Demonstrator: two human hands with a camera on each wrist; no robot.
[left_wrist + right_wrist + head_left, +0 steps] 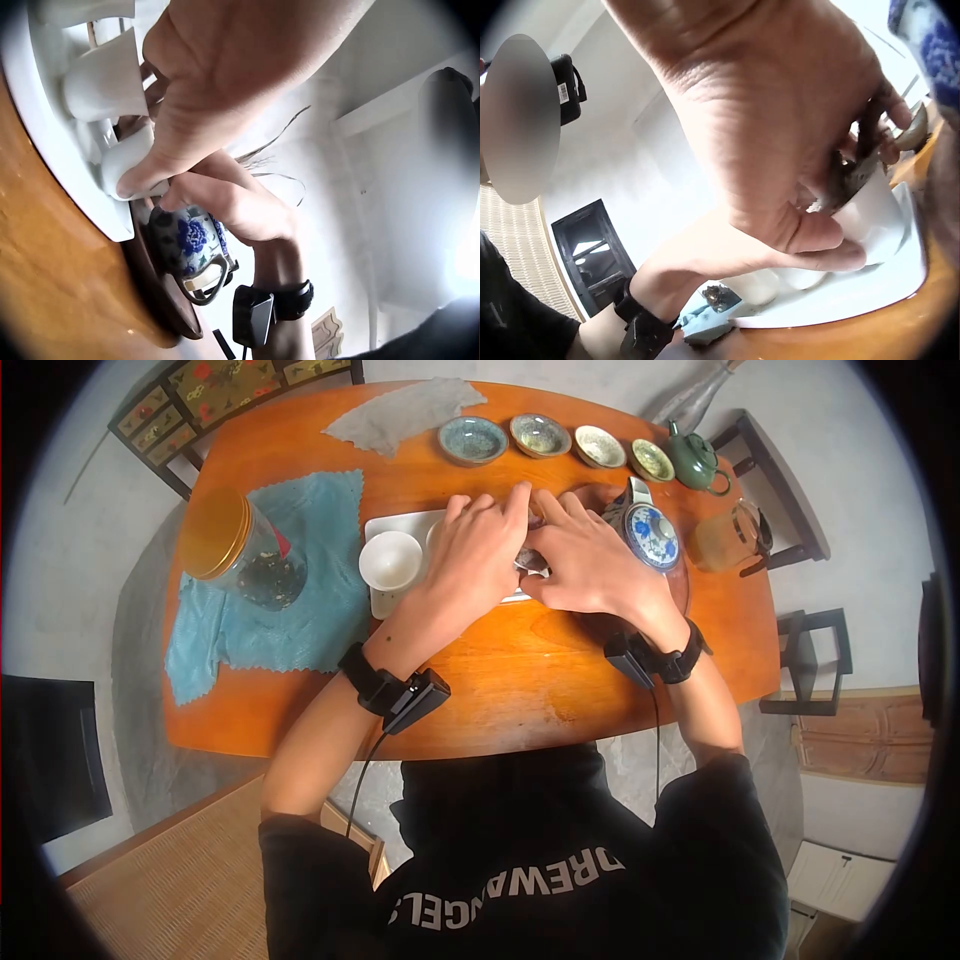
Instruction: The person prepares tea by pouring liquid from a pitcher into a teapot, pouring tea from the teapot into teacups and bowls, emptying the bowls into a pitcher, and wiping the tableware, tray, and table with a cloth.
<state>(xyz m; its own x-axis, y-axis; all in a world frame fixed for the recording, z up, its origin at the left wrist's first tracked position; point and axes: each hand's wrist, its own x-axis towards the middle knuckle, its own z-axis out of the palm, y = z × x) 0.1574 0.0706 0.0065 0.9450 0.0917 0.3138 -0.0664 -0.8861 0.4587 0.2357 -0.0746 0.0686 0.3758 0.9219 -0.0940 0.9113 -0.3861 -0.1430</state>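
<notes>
Both hands meet over a white tray (380, 603) of white cups. My left hand (470, 555) grips one small white cup (877, 221), its thumb along the outer wall near the tray's end. My right hand (592, 565) holds a dark, crumpled, cloth-like thing (855, 180) in curled fingers at that cup's mouth. How far it reaches into the cup is hidden by the fingers. Another white cup (391, 561) stands at the tray's left end, and more cups sit between, partly covered by the left hand. A blue-and-white teapot (650, 535) stands just right of the right hand.
A gold-lidded jar (245, 550) rests on a blue cloth (330, 560) at left. Several glazed bowls (540, 435) line the back beside a green teapot (695, 455) and a grey cloth (400, 420). A glass pitcher (725, 540) stands at right.
</notes>
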